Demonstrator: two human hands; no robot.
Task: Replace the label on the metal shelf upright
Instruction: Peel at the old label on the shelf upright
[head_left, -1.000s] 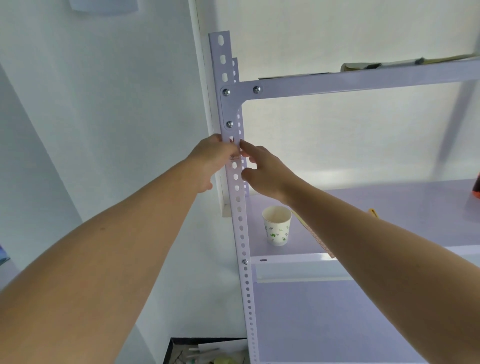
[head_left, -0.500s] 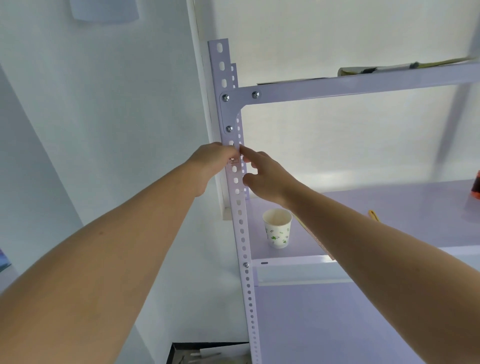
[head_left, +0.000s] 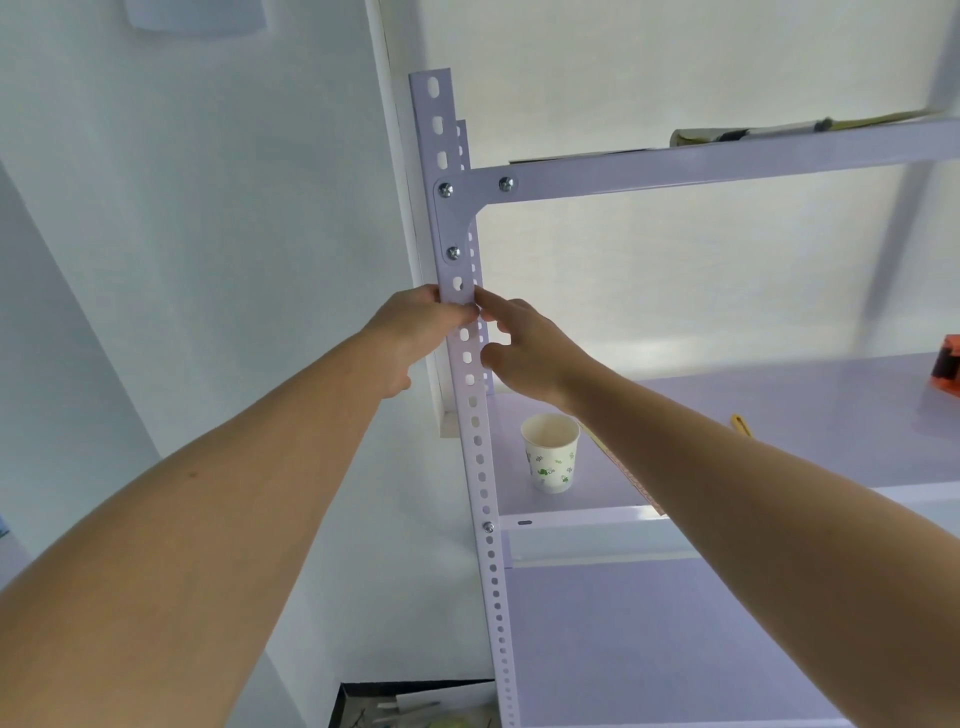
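Note:
The pale lilac perforated shelf upright (head_left: 480, 467) runs up the middle of the view. My left hand (head_left: 415, 332) reaches it from the left, its fingers curled round the upright just below the corner bracket (head_left: 451, 223). My right hand (head_left: 524, 353) comes from the right. Its straight index finger touches the upright's edge where the left fingertips lie, and its thumb sticks out lower down. The fingertips of both hands cover that spot, so no label shows plainly.
A paper cup with green leaves (head_left: 550, 452) stands on the middle shelf (head_left: 779, 415) near the upright. An orange tape dispenser (head_left: 948, 366) and a yellow tool (head_left: 742, 423) lie further right. Papers rest on the top shelf (head_left: 753, 136). A dark box (head_left: 415, 706) sits on the floor.
Both hands stay at the same spot on the upright. The view has tilted a little, so the shelf sits lower in the frame.

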